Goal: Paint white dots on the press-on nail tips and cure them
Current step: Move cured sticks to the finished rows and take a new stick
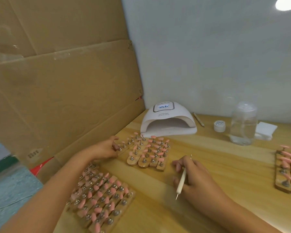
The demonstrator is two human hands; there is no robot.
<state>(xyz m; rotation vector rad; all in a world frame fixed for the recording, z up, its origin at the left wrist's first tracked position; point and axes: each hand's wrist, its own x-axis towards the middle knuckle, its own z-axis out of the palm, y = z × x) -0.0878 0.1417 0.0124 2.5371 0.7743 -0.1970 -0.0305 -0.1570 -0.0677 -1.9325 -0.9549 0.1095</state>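
We hold a slim white-handled dotting tool (181, 180) in our right hand (194, 176), fingers curled round its shaft. Its long axis runs diagonally. The metal point at the lower end aims down and left, toward us. A second fine metal end pokes up and to the right past the knuckles. We cannot tell whether the lower point touches the pale wooden table (208, 148).

Our left hand (106, 148) pinches the near end of a wooden holder strip (126, 145), the leftmost in a central cluster. The strip's length runs away from the hand, up and right toward the lamp. Pink press-on nail tips (151, 152) sit on metal studs along these strips. More tip-laden strips (99, 199) lie under our left forearm. A third set (287, 169) lies at the right edge.

Behind the central cluster stands a white dome-shaped curing lamp (168, 121), its opening facing us. "SUN" is printed on its front, and the smaller line beneath is too fine to read. Its lit display shows digits we cannot make out. To the right lie a thin wooden stick (198, 119) and a small white jar (219, 126) with illegible script on its lid. Beyond them are a clear plastic pump bottle (244, 123) and a stack of white pads (265, 130). Brown cardboard sheets (65, 81) stand along the left.
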